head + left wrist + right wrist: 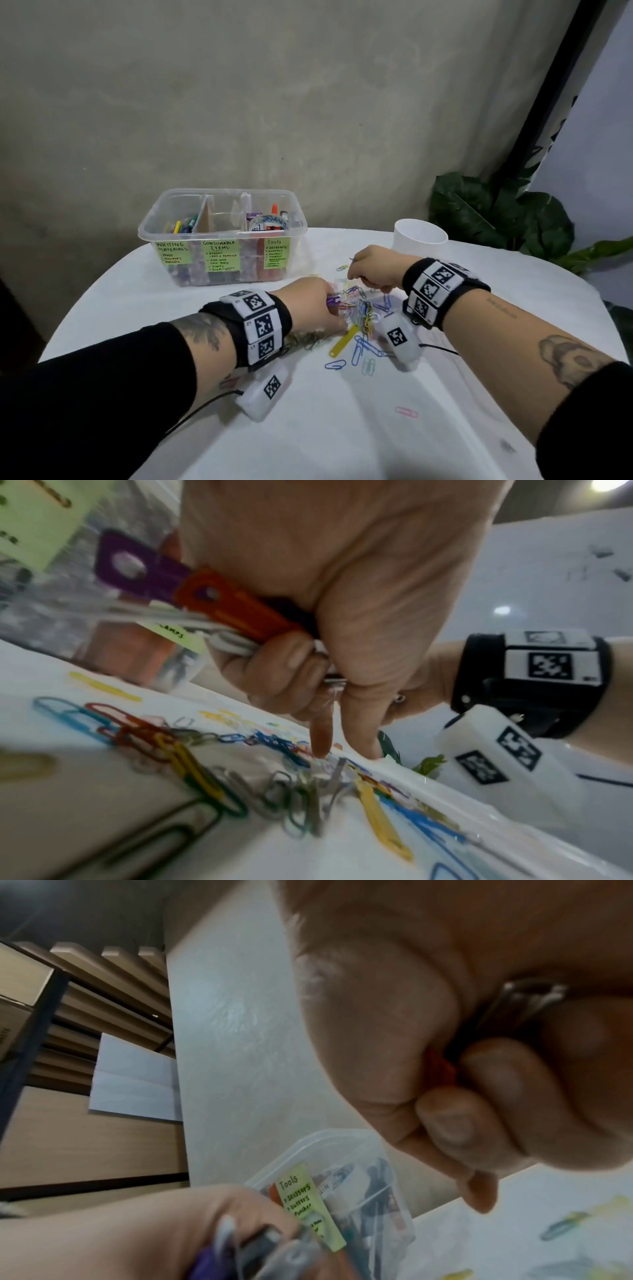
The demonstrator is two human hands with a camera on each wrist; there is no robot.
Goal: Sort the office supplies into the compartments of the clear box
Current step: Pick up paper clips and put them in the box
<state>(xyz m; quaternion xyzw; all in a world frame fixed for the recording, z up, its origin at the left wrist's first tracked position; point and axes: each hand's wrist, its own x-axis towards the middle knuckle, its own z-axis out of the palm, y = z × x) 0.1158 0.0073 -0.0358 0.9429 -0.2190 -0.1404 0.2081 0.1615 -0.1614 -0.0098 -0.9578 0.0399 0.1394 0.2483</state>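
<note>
A clear box (pixel 219 233) with three labelled compartments stands at the back left of the table. A heap of coloured paper clips (pixel 363 315) lies in the middle, with a yellow plastic strip (pixel 344 341) beside it. My left hand (pixel 334 308) grips a purple strip (pixel 137 566), an orange strip (pixel 236 607) and crinkled clear plastic, while its forefinger and thumb reach down to the paper clips (pixel 192 758). My right hand (pixel 359 277) hovers just behind the heap, fingers curled round small clips: a metal piece (pixel 524 999) and a red-orange bit (pixel 440 1066) show inside its fist.
A white cup (pixel 419 236) stands at the back right, with a leafy plant (pixel 496 212) behind it. A lone pink clip (pixel 406 411) lies near the front. The box holds pens on the left and tape and tools on the right. A wall rises close behind the table.
</note>
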